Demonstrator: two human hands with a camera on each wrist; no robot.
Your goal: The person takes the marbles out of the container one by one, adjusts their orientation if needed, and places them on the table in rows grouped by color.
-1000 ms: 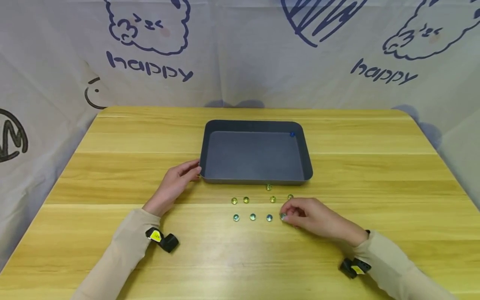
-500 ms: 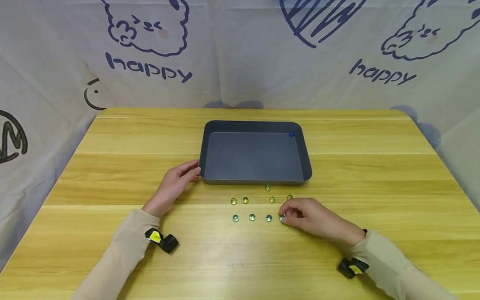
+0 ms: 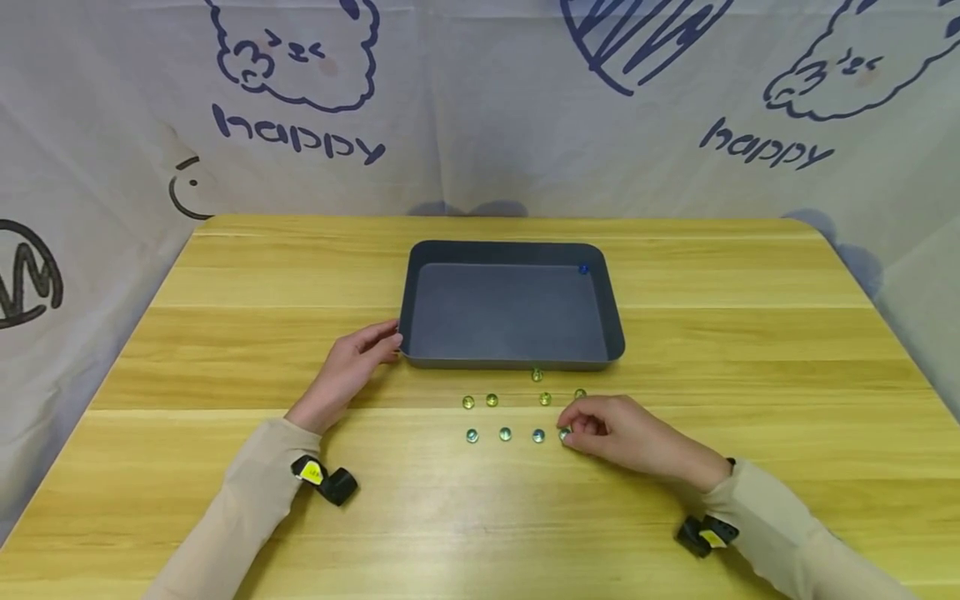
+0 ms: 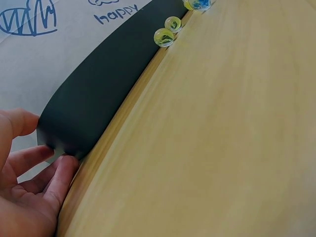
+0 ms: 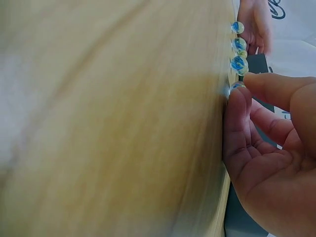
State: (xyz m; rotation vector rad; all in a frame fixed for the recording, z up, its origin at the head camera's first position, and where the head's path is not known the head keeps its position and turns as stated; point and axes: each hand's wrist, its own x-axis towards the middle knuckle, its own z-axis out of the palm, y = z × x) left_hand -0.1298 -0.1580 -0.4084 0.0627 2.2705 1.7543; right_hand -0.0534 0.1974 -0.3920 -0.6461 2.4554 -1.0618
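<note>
My right hand (image 3: 630, 435) pinches a blue-streaked clear glass marble (image 3: 564, 434) between thumb and index finger, down at the tabletop. It is the rightmost of a front row; three similar marbles (image 3: 506, 434) lie to its left. Behind them several yellow-green marbles (image 3: 492, 400) form a looser row, one of them partly behind the right hand. Another yellow-green marble (image 3: 537, 375) lies against the front wall of a dark grey rectangular tray (image 3: 510, 312). My left hand (image 3: 347, 371) touches the tray's front left corner with loosely extended fingers (image 4: 64, 173). Inside the tray, a dark blue marble (image 3: 583, 269) sits at the back right.
The wooden table (image 3: 750, 350) extends around the tray on all sides. Behind it hangs a white cloth (image 3: 480, 142) with blue drawings and lettering. Black wrist cameras (image 3: 337, 486) sit close to the tabletop.
Almost nothing moves. The right wrist shifts very slightly left, while its fingers stay at the same marble. The left hand and tray keep their places.
</note>
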